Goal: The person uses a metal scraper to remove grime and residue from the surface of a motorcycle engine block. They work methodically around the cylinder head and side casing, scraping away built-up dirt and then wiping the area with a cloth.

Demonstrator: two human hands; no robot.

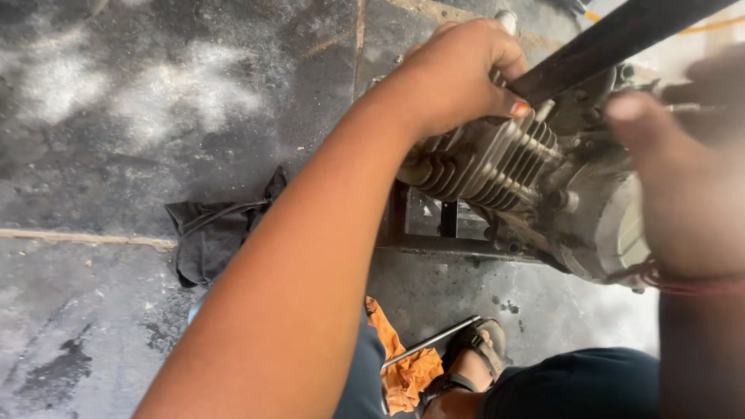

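The left hand (pixel 458 74) is gripping the finned cylinder (pixel 493 163) of an engine (pixel 597 209) sitting on a metal stand (pixel 446 233) on the floor. The right hand (pixel 683 194), blurred, is resting on the casing; its grip is unclear. The cylinder is still seated, removal apparently barely begun.

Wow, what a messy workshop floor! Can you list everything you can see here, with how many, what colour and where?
engine: one, grey metal with a finned cylinder, upper right, on a stand
stand: one, dark metal frame, under the engine
bar: one, dark and flat, slanting across the top right corner
black cloth: one, crumpled on the floor, left of the stand
orange rag: one, on the floor by the foot
metal rod: one, silvery, lying across the orange rag
floor: grey concrete, stained
sandalled foot: one, bottom centre
left hand: gripping the top of the finned cylinder
right hand: blurred, on the engine's side cover, red thread at the wrist
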